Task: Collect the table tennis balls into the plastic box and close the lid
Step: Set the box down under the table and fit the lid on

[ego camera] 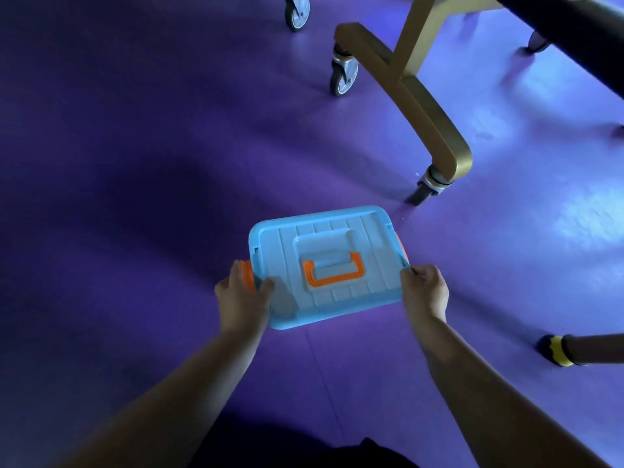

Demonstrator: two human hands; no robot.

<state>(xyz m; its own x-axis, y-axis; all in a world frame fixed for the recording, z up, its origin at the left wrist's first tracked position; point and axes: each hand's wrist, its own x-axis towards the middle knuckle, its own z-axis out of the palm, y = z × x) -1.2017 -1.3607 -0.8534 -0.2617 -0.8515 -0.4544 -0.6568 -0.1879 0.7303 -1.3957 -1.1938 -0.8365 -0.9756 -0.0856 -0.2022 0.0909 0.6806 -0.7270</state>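
Head view: purple floor [135,163], gold wheeled frame [425,106] at far right. Plastic box [324,265] sat mid-floor, well clear of any edge, blue lid [368,238] already on. Left hand [241,298] gripped the orange latch [246,270]; right hand [423,292] gripped the lid's right end. No balls visible. Likely closing step; next: snap both latches shut.

I see a smooth, matt blue plastic box [326,265] with a glossy orange plastic handle [334,270], a purple floor [135,163] with a soft sheen, and a satin gold-painted metal frame [422,96].
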